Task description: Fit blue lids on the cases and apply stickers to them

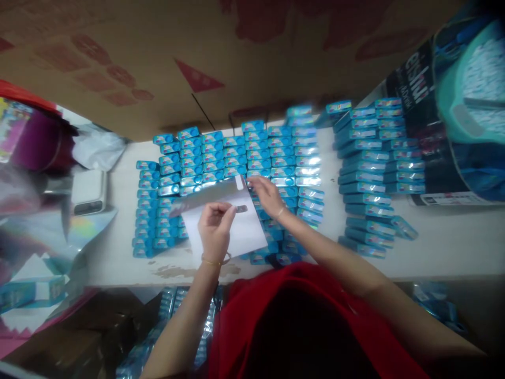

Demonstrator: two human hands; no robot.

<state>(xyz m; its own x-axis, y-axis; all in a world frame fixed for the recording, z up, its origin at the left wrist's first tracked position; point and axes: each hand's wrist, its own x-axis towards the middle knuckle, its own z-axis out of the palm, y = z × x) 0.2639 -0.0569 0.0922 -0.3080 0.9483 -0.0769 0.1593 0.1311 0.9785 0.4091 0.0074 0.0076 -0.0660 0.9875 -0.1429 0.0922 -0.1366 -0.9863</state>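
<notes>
My left hand (215,229) is over a white sheet (246,237), its fingers curled and the thumb pressed to the forefinger. At the thumb tip shows a small greyish label (241,209), apparently in the pinch. The sheet's upper part looks grey and shiny, with a white label (239,182) at its top edge. Just right of that label is my right hand (268,196), fingers stretched out and somewhat apart, fingertips close to the sheet's edge. Beneath and behind the sheet stand rows of small blue boxes (213,147); the sheet and hands hide some of them.
More blue boxes (365,173) are stacked at the right. Beyond them a turquoise basin (453,100) holds small white pieces. A large cardboard box (158,63) walls off the back. A white device (89,192) and shiny film (90,226) lie at the left of the white table (453,242).
</notes>
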